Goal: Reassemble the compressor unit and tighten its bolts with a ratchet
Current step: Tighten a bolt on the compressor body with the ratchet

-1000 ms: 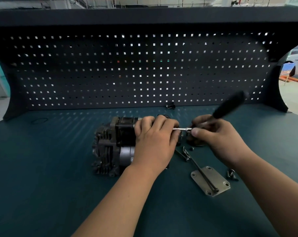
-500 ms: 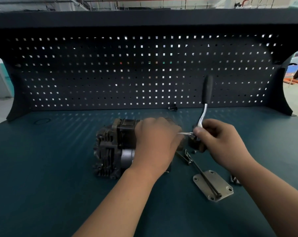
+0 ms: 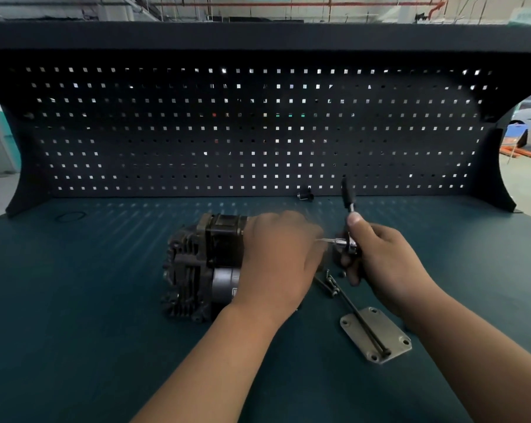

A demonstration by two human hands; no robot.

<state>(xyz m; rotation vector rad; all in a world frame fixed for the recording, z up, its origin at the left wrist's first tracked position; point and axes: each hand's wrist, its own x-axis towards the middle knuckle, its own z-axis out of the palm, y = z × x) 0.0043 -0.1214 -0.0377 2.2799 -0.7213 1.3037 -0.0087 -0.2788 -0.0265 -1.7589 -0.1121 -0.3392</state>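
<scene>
On teal bench point(image 3: 75, 300), with left hand point(image 3: 276, 257) clamped over compressor point(image 3: 197, 264) and right hand point(image 3: 386, 261) gripping ratchet point(image 3: 348, 206), keep drive square.

Workshop, dark pegboard point(image 3: 258, 132) backing a teal workbench point(image 3: 75, 300), exposed ceiling pipes point(image 3: 288, 4) beyond

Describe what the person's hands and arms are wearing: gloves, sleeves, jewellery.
Nothing is worn on either. The left hand and right hand are bare, without gloves. The left forearm and right forearm are uncovered to the bottom edge of the picture, so no sleeve shows. No watch, bracelet or ring is visible, though some fingers are partly hidden.
</scene>
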